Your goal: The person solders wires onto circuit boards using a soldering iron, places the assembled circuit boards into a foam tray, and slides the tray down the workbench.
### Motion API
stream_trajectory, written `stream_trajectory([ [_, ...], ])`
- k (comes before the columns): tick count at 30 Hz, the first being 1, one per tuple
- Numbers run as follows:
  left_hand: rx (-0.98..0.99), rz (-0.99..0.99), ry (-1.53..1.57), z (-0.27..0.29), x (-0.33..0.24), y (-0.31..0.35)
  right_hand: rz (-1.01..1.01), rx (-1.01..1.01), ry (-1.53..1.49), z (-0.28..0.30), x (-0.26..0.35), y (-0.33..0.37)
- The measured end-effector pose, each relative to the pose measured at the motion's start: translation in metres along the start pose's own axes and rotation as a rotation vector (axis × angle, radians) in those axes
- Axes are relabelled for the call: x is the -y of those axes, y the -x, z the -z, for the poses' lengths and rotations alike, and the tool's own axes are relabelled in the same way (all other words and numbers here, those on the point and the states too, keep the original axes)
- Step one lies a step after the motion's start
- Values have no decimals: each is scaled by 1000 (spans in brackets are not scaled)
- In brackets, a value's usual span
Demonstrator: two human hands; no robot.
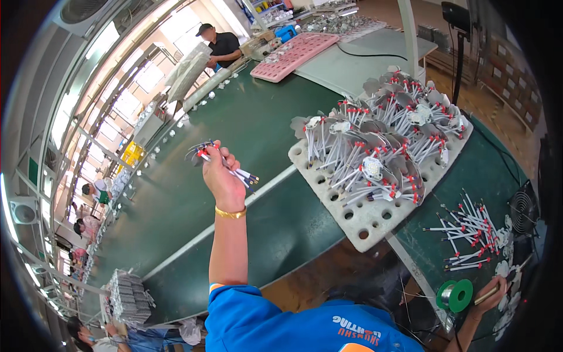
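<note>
My left hand (223, 174) is raised over the green conveyor belt, its fingers closed round a small bundle of white-sleeved wire leads (244, 176). Red bands and dark grey discs show at the bundle's upper end. At the lower right my right hand (491, 293) grips the tan handle of what looks like a soldering iron (486, 295). Right beside that hand stands a green spool of solder wire (454, 295). Loose white leads with red bands (472, 232) lie spread on the green bench above it, next to several small whitish plates (505, 237).
A white foam tray (353, 223) with round holes carries a heap of wired grey discs (381, 135). Further off are a pink perforated tray (293, 57), a black fan (522, 208) and a metal post (409, 35). Co-workers (221, 47) stand along the belt; stacked parts (129, 296) sit lower left.
</note>
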State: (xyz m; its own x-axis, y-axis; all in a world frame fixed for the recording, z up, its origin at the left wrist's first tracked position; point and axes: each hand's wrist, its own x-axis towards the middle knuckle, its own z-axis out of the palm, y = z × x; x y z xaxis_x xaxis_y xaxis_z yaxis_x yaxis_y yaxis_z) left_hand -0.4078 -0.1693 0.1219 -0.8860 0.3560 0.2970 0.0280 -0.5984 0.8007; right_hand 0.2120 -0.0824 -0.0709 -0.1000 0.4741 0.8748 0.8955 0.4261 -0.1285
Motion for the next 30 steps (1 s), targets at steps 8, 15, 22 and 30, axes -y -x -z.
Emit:
stream_trajectory([
  [8,9,-805,-528,38,-49,170,-82,-213,-251,-14,-2,-15],
  [15,41,-651,-172,45,-94,171,-165,-162,-155,5,0,-29],
  [22,-18,-377,-160,35,-37,159,-111,-239,-149,1,-1,-9],
  [30,-35,-577,-683,75,-3,164,-51,-184,-36,3,16,-26],
])
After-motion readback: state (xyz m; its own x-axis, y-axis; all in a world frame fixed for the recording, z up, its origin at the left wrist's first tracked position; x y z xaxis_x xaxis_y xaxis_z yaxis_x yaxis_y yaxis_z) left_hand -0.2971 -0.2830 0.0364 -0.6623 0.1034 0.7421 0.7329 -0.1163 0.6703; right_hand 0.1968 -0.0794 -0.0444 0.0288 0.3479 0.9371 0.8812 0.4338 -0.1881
